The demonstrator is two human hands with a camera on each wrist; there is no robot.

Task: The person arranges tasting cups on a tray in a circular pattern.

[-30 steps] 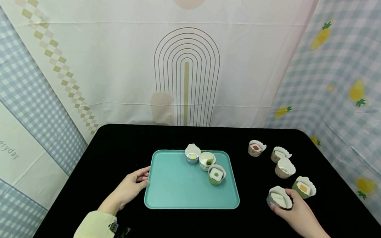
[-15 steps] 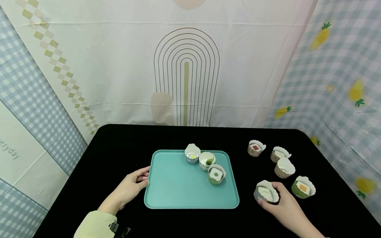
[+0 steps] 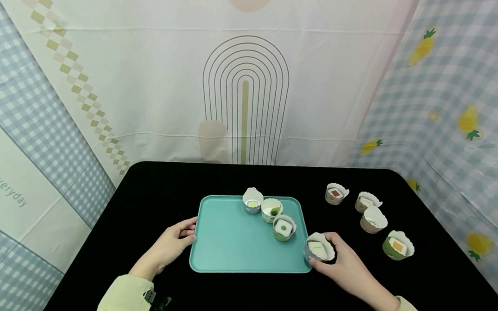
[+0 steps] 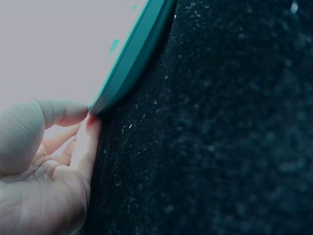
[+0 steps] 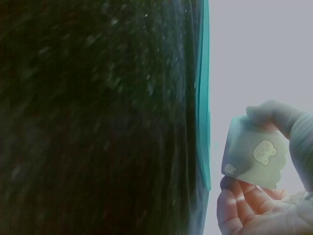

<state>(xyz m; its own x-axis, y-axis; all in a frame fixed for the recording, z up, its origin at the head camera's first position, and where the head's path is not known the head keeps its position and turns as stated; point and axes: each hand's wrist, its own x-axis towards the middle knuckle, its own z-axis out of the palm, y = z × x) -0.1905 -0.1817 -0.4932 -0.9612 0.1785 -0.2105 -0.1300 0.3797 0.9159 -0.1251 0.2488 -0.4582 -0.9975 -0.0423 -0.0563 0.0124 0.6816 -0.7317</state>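
At the near right corner of the teal tray (image 3: 228, 249), my right hand (image 3: 345, 265) grips a blue-grey paper baking cup (image 3: 318, 248) with a pale block inside. The right wrist view shows thumb and fingers around the cup (image 5: 257, 152), which has a white cartoon print. My left hand (image 3: 173, 242) pinches the tray's left edge between thumb and fingertips, as the left wrist view shows at the tray rim (image 4: 129, 63). On the tray's right half stand a blue-grey cup (image 3: 252, 201), a white cup (image 3: 271, 210) and a green cup (image 3: 283, 228).
Further right on the black table (image 3: 167, 191) stand a brown cup with a red-topped block (image 3: 336, 193), two more brownish cups (image 3: 367, 202) close together, and a green cup with an orange-topped block (image 3: 397, 245). A patterned curtain (image 3: 158, 85) hangs behind.
My right hand has moved left with the blue-grey paper baking cup, from beside the green cup to the tray's near right corner. The left hand and tray stay put.
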